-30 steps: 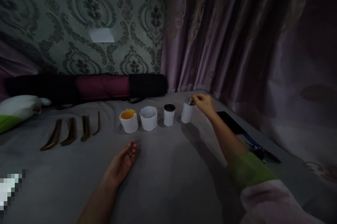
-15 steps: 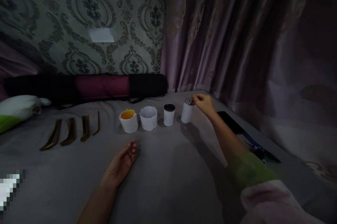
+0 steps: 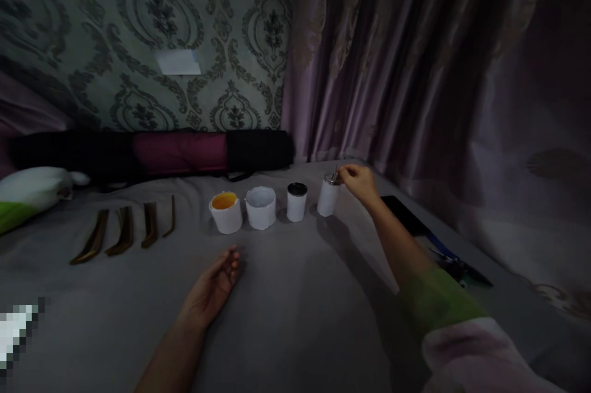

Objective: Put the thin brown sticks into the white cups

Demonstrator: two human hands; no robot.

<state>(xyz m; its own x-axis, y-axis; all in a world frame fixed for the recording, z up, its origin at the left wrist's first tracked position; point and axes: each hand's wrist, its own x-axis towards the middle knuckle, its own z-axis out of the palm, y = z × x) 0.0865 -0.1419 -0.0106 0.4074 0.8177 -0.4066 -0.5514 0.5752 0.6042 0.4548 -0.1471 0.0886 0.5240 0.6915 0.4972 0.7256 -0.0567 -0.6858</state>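
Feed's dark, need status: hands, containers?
Right hand touching metal top of white canister. Left hand open, resting on sheet. Black-topped cup adjacent, apart.

Left hand (image 3: 213, 290) flat and low, fingers (image 3: 233, 267) loose; right arm (image 3: 401, 251) outstretched, right hand (image 3: 359, 183) in a pinch.

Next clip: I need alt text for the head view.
The right hand pinches the top of a metal-topped white container, which ends a row with three other white cups on a grey cloth. The left hand rests open nearer the camera; brown curved strips lie further left.
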